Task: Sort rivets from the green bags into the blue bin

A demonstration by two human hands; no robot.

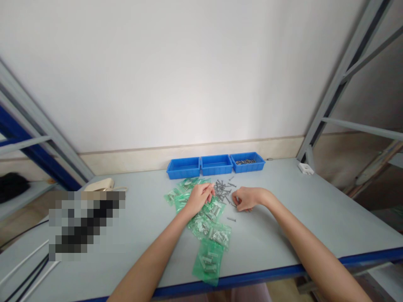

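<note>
My left hand (200, 198) rests over green plastic bags (208, 248), its fingers curled together; whatever they hold, if anything, is hidden. Small metal parts show through several of the bags, which spread in an overlapping line toward the front edge. Just right of that hand lies a loose pile of grey screws (221, 189). Beside the pile, my right hand (247, 198) is low at the tabletop, with fingers closed at the end of a single screw (232, 204). Another screw (231, 219) lies apart, nearer to me.
Three blue bins stand in a row by the wall. The right bin (248, 168) contains small metal pieces; the middle bin (216, 169) and left bin (184, 172) show bare floors. A white socket (305, 168) sits far right. Cables and a pixelated patch occupy the left.
</note>
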